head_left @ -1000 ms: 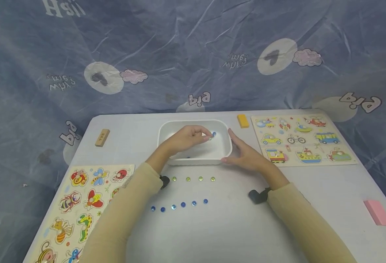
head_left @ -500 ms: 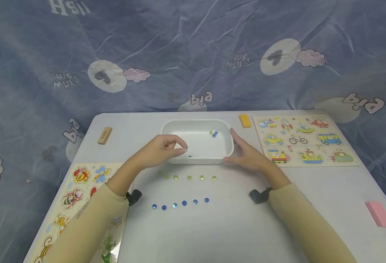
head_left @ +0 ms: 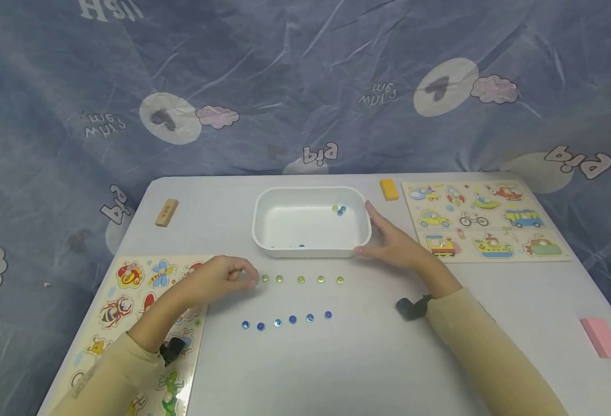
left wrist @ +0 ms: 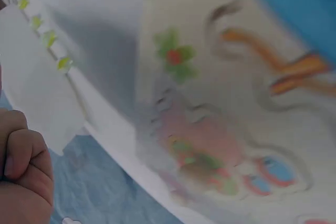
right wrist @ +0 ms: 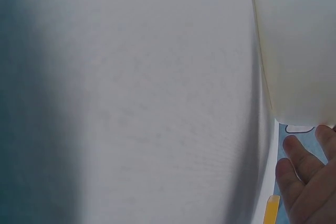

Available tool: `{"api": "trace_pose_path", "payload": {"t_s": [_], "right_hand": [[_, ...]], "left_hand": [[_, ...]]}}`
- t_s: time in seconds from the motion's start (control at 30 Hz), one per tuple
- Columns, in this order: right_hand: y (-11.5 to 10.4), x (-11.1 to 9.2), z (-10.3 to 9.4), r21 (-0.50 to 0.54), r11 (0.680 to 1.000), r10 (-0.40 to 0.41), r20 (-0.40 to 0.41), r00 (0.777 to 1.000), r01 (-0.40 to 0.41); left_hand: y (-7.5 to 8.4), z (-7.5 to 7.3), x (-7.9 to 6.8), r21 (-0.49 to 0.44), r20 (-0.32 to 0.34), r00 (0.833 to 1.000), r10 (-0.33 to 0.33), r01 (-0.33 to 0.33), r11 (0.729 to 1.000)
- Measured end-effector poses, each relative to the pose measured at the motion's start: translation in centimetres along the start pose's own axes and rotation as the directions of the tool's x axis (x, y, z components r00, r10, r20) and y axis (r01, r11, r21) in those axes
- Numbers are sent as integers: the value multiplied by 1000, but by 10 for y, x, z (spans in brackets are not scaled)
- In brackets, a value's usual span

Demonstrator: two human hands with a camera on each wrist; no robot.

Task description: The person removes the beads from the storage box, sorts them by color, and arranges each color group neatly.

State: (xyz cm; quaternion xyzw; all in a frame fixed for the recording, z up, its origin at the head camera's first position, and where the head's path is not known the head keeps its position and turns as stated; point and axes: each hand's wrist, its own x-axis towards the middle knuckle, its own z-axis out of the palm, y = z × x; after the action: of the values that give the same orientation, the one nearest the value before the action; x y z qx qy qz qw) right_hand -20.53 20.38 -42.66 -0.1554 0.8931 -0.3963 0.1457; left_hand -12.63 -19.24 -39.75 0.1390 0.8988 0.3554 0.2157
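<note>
A white plastic tray [head_left: 310,252] stands at the back of the table. My right hand [head_left: 396,242] holds its right end, thumb at the front corner and fingers at the back corner. My left hand [head_left: 224,277] is low over the table at the left end of a row of yellow-green beads [head_left: 301,279], thumb and forefinger pinching a small shiny bead [head_left: 256,283] mostly hidden by the fingertips. Nearer the front runs a row of blue beads [head_left: 292,319]. Inside the tray lie a green bead [head_left: 334,208] and a few blue beads [head_left: 340,212].
A puzzle board with insects [head_left: 115,312] lies under the left forearm. Another board with vehicles [head_left: 471,222] is at the back right. A wooden block [head_left: 167,212], a yellow block [head_left: 389,189] and a pink block [head_left: 603,338] lie around the table. A printed blue cloth [head_left: 284,86] hangs behind.
My left hand has come out of the tray, pinching a small bead, and moved left and toward me to the end of the yellow-green row. My right hand stays at the tray.
</note>
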Motion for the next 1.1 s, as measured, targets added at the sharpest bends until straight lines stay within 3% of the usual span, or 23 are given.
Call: {"api": "trace_pose_path", "payload": {"t_s": [0.17,0.47,0.8,1.1], "right_hand": [[0,0,0,7,1000,2,4,1000,-2],[0,0,0,3,1000,9,-2,1000,-9],[0,0,0,8,1000,13,6,1000,-13],[-2,-1,0,12,1000,12,7,1000,-13]], "left_hand": [[-8,10,-3,44,30,999,-22,21,999],[-14,19,1,169,18,1000,-14,11,986],[-17,22,2,184,20,996,-86,81,980],[-14,19,-1,187,14,997,-76,72,980]]}}
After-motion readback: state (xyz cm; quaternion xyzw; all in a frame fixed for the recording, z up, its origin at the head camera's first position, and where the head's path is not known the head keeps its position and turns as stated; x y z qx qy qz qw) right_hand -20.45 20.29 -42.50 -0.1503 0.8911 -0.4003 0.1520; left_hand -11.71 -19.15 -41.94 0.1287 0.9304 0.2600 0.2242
